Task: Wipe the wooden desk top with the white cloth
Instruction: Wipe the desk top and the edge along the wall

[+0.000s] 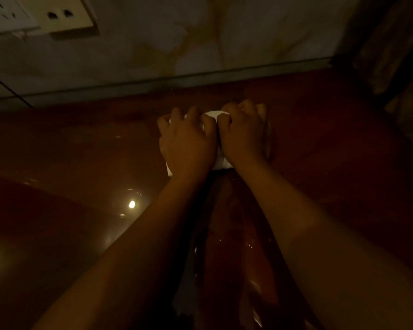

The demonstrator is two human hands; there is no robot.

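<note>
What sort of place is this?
Probably a dim indoor room, home or hotel, cannot tell which: a glossy reddish wooden desk top set against a marble-patterned wall, with a socket panel on it. The left hand and right hand grip a white cloth.

On the desk top (81, 151), left hand (186, 144) and right hand (243, 136) clutch the white cloth (214, 114).

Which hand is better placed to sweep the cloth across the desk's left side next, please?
Probably the left hand: it grips the left part of the white cloth, nearest that stretch of desk top; the right hand would have to cross over.
</note>
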